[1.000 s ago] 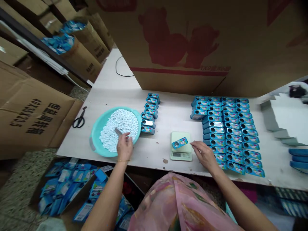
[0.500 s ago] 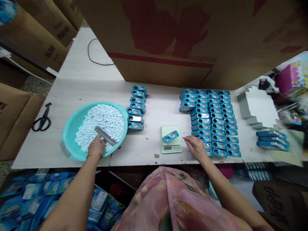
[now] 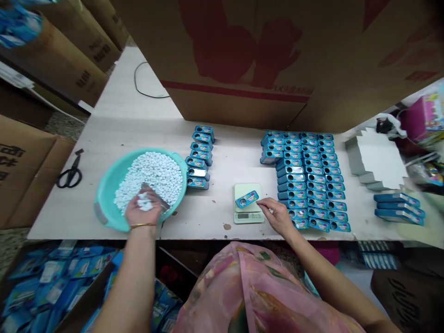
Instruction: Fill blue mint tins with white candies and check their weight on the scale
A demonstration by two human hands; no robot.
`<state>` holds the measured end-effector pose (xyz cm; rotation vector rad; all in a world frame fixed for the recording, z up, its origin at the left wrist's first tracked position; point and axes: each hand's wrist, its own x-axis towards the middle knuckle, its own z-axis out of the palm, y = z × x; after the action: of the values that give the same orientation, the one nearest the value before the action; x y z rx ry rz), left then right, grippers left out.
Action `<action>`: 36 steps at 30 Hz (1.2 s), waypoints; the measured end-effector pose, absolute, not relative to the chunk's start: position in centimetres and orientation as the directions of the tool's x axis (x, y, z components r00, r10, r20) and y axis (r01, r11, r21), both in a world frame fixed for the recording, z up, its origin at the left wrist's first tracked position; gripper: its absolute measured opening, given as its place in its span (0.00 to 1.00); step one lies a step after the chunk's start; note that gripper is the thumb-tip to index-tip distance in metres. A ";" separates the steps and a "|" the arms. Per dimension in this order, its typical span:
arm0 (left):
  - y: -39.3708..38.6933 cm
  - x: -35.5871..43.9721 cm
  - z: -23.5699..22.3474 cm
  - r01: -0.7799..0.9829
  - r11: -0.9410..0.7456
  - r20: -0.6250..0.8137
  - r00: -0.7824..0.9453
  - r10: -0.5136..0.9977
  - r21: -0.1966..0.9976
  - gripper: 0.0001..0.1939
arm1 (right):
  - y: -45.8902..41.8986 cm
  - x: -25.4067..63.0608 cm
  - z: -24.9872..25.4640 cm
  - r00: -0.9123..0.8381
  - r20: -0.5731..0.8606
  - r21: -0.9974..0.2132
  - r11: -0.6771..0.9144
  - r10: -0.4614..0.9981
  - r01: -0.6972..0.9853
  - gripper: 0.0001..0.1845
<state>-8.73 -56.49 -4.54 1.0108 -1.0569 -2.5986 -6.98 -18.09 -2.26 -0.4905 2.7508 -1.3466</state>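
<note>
**Handful of white tablets at the basin, one tin on the scale**

White tablets (image 3: 152, 173) heaped in a teal basin (image 3: 104, 192) at the bench's (image 3: 114, 125) near-left edge. Left hand (image 3: 143, 210) over the basin's near rim, palm up, cupped round a small pile of tablets, fingers curled, not clenched tight. A metal scoop (image 3: 156, 195) lies in the tablets just beyond that hand, touching or nearly so; can't tell if the hand grips it.

Small blue tin (image 3: 247, 199) lies tilted on a pale digital scale (image 3: 248, 216), centre of the bench. Right hand (image 3: 277, 217) rests just right of the scale, fingers stretched toward the tin, holding nothing; fingertips close to the tin, contact unclear.

Short column of the same tins (image 3: 199, 157) just right of the basin. Big block of tins in rows (image 3: 307, 178) right of the scale, near corner beside the right hand. Further right: stack of flat blue lids or trays (image 3: 397, 208), folded white card tray (image 3: 376, 159). Black scissors (image 3: 71, 173) at the bench's left edge. Large brown carton with red print (image 3: 277, 60) stands along the back, a black cable (image 3: 145, 88) left of it. Box of blue packets (image 3: 45, 282) on the floor, lower left.
</note>
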 end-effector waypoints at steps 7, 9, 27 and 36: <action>-43.5 -8.4 -3.8 -0.224 -0.906 -0.719 -0.685 -0.116 0.359 0.09 | -27.3 -7.0 0.9 -0.812 0.165 -0.734 0.480 -0.561 -0.480 0.14; -41.3 -8.0 -3.8 -0.263 -0.920 -0.733 -0.679 -0.039 0.292 0.11 | -29.0 -7.2 0.8 -0.798 0.108 -0.605 0.598 -0.593 -0.526 0.17; -35.7 -7.2 -3.4 -0.368 -0.922 -0.779 -0.610 0.141 0.122 0.12 | -24.8 -9.2 -3.1 -0.869 0.002 -0.728 0.595 -0.495 -0.340 0.09; -37.6 -8.1 -4.2 -0.339 -0.918 -0.743 -0.665 0.079 0.205 0.09 | -21.7 -11.7 -2.7 -0.865 0.067 -0.656 0.632 -0.497 -0.413 0.09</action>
<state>-8.14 -37.55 -4.25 1.3343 -0.5627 -3.0492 -11.74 -21.67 -2.72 -0.7642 2.7277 -1.0507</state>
